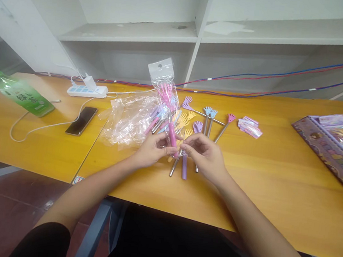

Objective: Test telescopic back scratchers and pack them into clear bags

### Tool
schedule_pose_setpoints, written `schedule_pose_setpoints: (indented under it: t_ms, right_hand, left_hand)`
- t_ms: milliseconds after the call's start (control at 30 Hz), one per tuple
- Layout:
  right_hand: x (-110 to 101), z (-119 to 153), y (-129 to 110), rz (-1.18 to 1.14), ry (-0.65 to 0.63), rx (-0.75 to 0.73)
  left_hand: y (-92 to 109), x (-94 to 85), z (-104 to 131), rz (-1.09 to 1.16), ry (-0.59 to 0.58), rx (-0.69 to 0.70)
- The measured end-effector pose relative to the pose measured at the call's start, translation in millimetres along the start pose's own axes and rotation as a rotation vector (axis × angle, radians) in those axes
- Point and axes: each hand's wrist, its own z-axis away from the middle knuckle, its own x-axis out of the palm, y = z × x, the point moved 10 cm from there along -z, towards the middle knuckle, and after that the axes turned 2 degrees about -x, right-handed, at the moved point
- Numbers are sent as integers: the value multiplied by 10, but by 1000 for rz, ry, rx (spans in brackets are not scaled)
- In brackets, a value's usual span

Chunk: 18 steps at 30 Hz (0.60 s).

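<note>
A pink back scratcher with a hand-shaped head is inside a clear plastic bag, its hang-hole end pointing away from me. My left hand pinches the scratcher's handle through the plastic. At the bag's near end, my right hand has thumb and forefinger pressed together on the plastic edge. Under and around both hands lie several loose back scratchers with metal shafts, among them a yellow one, a purple one and a blue one. My hands partly cover the pile.
Crumpled clear bags lie left of the pile. Small printed cards and a decorated box are to the right. A phone, a power strip with a white cable and a green bottle occupy the left. White shelving stands behind.
</note>
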Motion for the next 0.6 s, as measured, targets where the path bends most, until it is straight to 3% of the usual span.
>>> schedule_pose_setpoints:
  t_ms: [267,400,600]
  right_hand:
    - [-29,-61,116,-59,-57,42]
    - [99,-31,244,-150,-191,133]
    - [127,-23,303,-188,-199,214]
  left_hand:
    - [80,-56,-19,-115,19,62]
    - [24,-2,-17,-150,-46,38]
    - [-4,37,3,-165,-97,10]
